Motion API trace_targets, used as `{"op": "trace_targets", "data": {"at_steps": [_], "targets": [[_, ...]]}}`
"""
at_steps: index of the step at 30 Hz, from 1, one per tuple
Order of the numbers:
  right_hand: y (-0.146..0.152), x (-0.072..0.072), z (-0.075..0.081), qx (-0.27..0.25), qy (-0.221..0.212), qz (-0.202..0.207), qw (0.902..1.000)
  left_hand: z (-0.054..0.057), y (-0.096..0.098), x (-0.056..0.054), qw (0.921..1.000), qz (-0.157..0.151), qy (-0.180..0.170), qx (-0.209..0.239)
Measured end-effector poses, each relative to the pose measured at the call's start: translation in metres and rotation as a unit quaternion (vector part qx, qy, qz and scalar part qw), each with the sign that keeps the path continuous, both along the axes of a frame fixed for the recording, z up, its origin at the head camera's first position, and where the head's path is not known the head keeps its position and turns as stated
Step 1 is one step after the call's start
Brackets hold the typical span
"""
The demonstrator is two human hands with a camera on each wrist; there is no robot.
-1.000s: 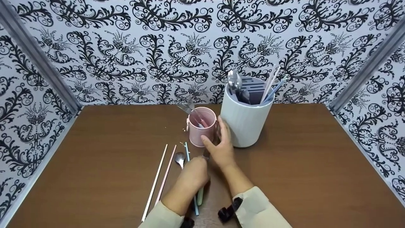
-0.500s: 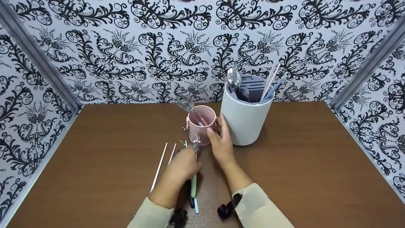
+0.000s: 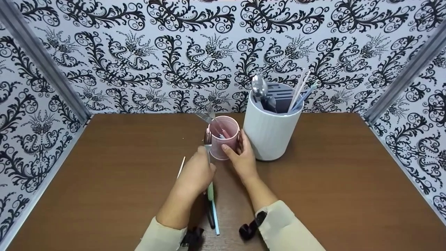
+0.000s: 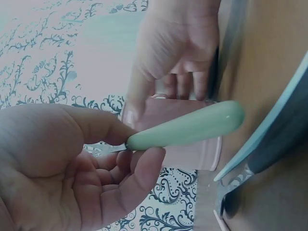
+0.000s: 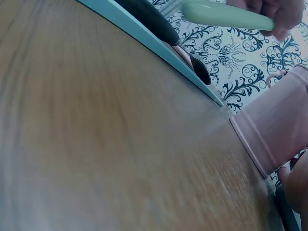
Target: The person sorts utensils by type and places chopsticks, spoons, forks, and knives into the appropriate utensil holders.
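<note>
My left hand (image 3: pixel 195 172) pinches a fork by the neck. Its tines (image 3: pixel 207 138) point up beside the pink cup's left side, and the light green handle (image 4: pixel 187 126) hangs down behind the fingers. My right hand (image 3: pixel 244 158) holds the pink cup (image 3: pixel 216 150) from its right side, thumb in front. Two forks (image 3: pixel 209 118) lean inside that cup, tines out over the rim. On the table below my left hand lie a black-handled spoon (image 5: pixel 199 70) and a blue chopstick (image 3: pixel 216 221). A white chopstick (image 3: pixel 181 166) shows partly past the left hand.
Right of the cup stands a tall white utensil holder (image 3: pixel 270 136) with spoons (image 3: pixel 258 87) and chopsticks (image 3: pixel 300 89) in it. The brown table (image 3: pixel 122 167) ends at a patterned back wall (image 3: pixel 209 69), with similar walls at both sides.
My left hand has lifted the green-handled fork and shifted left, and the fork's tines have risen to the cup's left side. My right hand stays at the cup, its thumb slightly shifted.
</note>
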State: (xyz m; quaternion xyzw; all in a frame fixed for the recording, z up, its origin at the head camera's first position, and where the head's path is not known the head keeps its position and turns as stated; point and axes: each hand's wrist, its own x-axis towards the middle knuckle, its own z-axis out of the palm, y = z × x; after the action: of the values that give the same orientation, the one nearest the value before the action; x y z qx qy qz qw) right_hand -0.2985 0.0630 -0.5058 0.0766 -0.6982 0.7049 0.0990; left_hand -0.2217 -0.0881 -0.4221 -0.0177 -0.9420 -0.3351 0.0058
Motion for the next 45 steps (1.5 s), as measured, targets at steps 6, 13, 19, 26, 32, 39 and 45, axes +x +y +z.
{"op": "trace_targets", "data": {"at_steps": [6, 13, 19, 26, 32, 39, 45], "targets": [[0.002, -0.003, -0.004, 0.024, -0.015, -0.005, 0.9996, 0.004, 0.005, -0.001, 0.9986, 0.023, 0.034, 0.035], [0.004, -0.004, -0.009, 0.043, -0.005, -0.012, 0.999, 0.005, 0.01, -0.004, 0.9941, 0.034, 0.074, 0.071], [0.005, -0.005, -0.011, 0.046, -0.006, -0.015, 0.9988, 0.005, 0.011, -0.008, 0.9808, 0.047, 0.148, 0.118], [0.005, -0.006, -0.01, 0.043, -0.006, -0.01, 0.999, 0.012, 0.016, -0.016, 0.9373, 0.073, 0.247, 0.235], [0.004, -0.004, -0.01, 0.059, -0.018, -0.014, 0.998, 0.02, 0.019, -0.027, 0.908, 0.097, 0.281, 0.295], [0.003, -0.003, -0.009, 0.066, -0.012, -0.011, 0.9977, 0.021, 0.022, -0.039, 0.8746, 0.126, 0.297, 0.362], [0.003, -0.004, -0.01, 0.061, -0.003, -0.007, 0.9981, 0.008, 0.027, -0.047, 0.8692, 0.144, 0.282, 0.38]]}}
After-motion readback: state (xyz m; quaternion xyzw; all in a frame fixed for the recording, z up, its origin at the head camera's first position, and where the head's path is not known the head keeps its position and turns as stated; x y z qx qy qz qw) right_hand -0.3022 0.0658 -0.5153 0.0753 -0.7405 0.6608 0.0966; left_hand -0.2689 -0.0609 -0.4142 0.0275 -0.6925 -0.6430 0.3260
